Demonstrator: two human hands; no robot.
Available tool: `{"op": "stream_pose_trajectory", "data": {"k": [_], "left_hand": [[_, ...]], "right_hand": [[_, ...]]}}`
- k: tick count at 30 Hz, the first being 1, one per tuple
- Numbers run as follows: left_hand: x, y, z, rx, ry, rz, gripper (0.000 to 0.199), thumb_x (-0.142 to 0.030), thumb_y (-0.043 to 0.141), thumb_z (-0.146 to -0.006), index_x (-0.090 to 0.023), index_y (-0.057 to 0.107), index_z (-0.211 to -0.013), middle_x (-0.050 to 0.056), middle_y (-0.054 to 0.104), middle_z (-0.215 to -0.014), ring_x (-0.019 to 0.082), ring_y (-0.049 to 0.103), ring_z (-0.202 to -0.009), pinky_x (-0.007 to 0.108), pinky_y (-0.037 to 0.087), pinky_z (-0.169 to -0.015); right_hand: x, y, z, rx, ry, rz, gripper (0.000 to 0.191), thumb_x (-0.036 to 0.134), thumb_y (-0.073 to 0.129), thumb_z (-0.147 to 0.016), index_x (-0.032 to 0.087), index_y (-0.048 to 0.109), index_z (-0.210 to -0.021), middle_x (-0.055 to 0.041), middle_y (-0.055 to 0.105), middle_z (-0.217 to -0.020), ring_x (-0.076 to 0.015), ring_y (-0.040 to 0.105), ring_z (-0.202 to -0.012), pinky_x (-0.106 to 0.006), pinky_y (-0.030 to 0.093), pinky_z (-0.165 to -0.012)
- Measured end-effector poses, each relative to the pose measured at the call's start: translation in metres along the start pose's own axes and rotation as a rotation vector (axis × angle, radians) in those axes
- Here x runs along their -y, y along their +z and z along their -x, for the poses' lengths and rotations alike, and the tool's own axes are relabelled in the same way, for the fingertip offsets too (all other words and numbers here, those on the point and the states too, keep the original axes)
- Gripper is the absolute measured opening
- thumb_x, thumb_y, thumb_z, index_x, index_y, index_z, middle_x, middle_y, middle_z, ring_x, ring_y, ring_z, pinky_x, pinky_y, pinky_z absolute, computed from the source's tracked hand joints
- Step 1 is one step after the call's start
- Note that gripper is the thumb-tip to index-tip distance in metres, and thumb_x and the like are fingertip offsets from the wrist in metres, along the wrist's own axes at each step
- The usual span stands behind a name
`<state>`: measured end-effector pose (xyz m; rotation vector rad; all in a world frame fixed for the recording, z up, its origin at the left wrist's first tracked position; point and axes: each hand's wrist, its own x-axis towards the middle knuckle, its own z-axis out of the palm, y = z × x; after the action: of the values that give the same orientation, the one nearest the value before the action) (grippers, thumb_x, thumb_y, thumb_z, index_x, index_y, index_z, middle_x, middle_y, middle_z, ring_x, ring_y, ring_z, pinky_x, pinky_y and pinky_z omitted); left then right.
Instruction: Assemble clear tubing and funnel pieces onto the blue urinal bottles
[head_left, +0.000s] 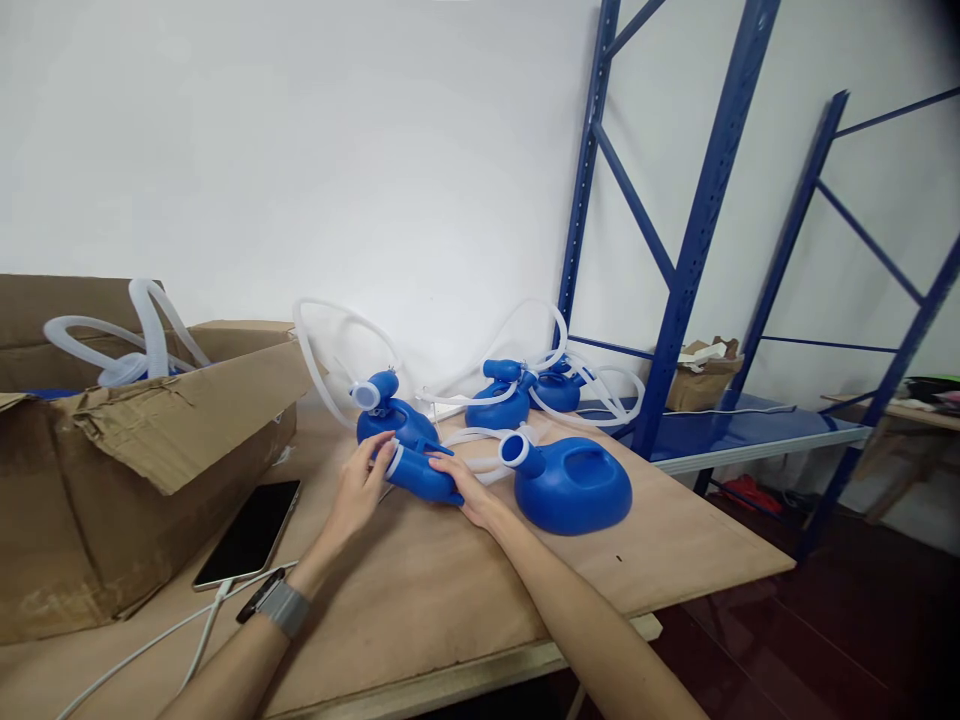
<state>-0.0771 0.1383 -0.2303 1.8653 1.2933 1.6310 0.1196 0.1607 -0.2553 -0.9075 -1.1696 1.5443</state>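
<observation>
Between my hands, just above the table, is a blue plastic urinal head (421, 474), a short curved tube with a white rim at its left end. My left hand (363, 484) has its fingers closed at the white-rimmed end. At the other end, my right hand (466, 487) grips the piece near its blue prongs. A blue urinal bottle (581, 487) with a white-rimmed open neck lies to the right. Behind my hands sits another blue bottle (405, 425) with a similar head (384, 386) and a clear hose (301, 345).
Farther back are more blue bottles (498, 410) with coiled hoses (611, 400). An open cardboard box (150, 500) holding hoses stands left. Beside it lies a phone (249, 533) with a white cable (206, 632). Blue metal shelving (694, 240) rises beyond the table's right edge.
</observation>
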Motion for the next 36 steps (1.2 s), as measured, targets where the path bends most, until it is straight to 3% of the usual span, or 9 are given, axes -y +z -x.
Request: {"op": "stream_pose_trajectory", "data": {"k": [6,10,13,21,23,26,29,32,36], "left_hand": [[0.004,0.004,0.003,0.12,0.113,0.017,0.046,-0.049,0.049,-0.096,-0.02,0.065,-0.127,0.012,0.061,-0.125,0.026,0.061,-0.113,0.036,0.051,-0.091],[0.008,0.001,0.007,0.134,0.198,-0.058,0.038,-0.042,0.04,-0.097,-0.021,0.068,-0.11,0.01,0.063,-0.115,0.028,0.058,-0.112,0.044,0.044,-0.103],[0.008,0.001,0.012,0.172,0.214,-0.011,0.039,-0.04,0.036,-0.096,-0.019,0.064,-0.113,0.011,0.065,-0.117,0.029,0.057,-0.113,0.046,0.043,-0.104],[-0.004,0.002,0.02,0.222,0.362,0.103,0.062,-0.056,0.046,-0.091,-0.024,0.05,-0.144,0.012,0.038,-0.156,0.034,0.038,-0.143,0.049,0.028,-0.12],[-0.002,0.005,0.013,0.139,0.225,0.242,0.066,-0.061,0.046,-0.09,-0.025,0.046,-0.146,0.012,0.037,-0.157,0.032,0.043,-0.141,0.046,0.034,-0.116],[0.005,0.008,0.0,-0.01,-0.244,0.419,0.065,-0.063,0.046,-0.087,-0.024,0.049,-0.139,0.012,0.05,-0.147,0.029,0.056,-0.128,0.039,0.051,-0.097],[0.009,0.008,-0.006,0.065,-0.584,0.452,0.06,-0.066,0.053,-0.082,-0.016,0.066,-0.111,0.014,0.071,-0.111,0.03,0.07,-0.099,0.035,0.056,-0.073],[0.008,0.006,-0.005,0.19,-0.666,0.59,0.045,-0.057,0.069,-0.076,-0.014,0.07,-0.091,0.011,0.074,-0.09,0.025,0.071,-0.077,0.033,0.056,-0.067],[0.001,0.004,-0.004,0.151,-0.615,0.692,0.03,-0.04,0.08,-0.07,-0.019,0.067,-0.087,0.002,0.07,-0.08,0.017,0.068,-0.073,0.027,0.054,-0.068]], "right_hand": [[-0.004,0.001,0.001,-0.038,-0.042,0.009,0.054,0.05,0.079,-0.065,0.024,0.072,-0.112,-0.004,0.069,-0.123,-0.0288,0.062,-0.115,-0.033,0.054,-0.081],[-0.011,0.01,0.003,-0.024,-0.035,0.029,0.053,0.052,0.082,-0.063,0.022,0.073,-0.106,-0.0055,0.072,-0.108,-0.0289,0.065,-0.103,-0.034,0.054,-0.074],[-0.017,0.017,0.005,-0.037,-0.04,0.028,0.054,0.057,0.083,-0.064,0.022,0.073,-0.105,-0.0051,0.072,-0.103,-0.0281,0.067,-0.1,-0.035,0.055,-0.074],[-0.022,0.007,-0.002,0.047,-0.016,-0.038,0.061,0.062,0.081,-0.067,0.021,0.071,-0.11,-0.0088,0.073,-0.108,-0.0283,0.069,-0.097,-0.038,0.058,-0.074],[-0.019,0.002,-0.005,0.026,-0.062,-0.022,0.061,0.061,0.083,-0.063,0.02,0.072,-0.108,-0.0086,0.073,-0.11,-0.0284,0.068,-0.102,-0.038,0.057,-0.081],[-0.013,-0.003,-0.005,-0.018,-0.11,-0.002,0.062,0.059,0.085,-0.06,0.023,0.072,-0.109,-0.0065,0.071,-0.116,-0.0278,0.065,-0.11,-0.037,0.053,-0.091],[-0.009,-0.005,0.0,-0.001,-0.109,0.042,0.06,0.054,0.088,-0.058,0.023,0.074,-0.107,-0.0059,0.071,-0.115,-0.0296,0.063,-0.113,-0.039,0.05,-0.093],[-0.005,-0.003,0.007,0.072,-0.105,0.157,0.054,0.051,0.089,-0.056,0.023,0.076,-0.101,-0.0058,0.072,-0.113,-0.0309,0.061,-0.113,-0.041,0.048,-0.095],[-0.002,-0.001,0.01,0.118,-0.129,0.211,0.054,0.054,0.087,-0.058,0.024,0.076,-0.101,-0.0055,0.072,-0.112,-0.0309,0.061,-0.113,-0.042,0.046,-0.098]]}}
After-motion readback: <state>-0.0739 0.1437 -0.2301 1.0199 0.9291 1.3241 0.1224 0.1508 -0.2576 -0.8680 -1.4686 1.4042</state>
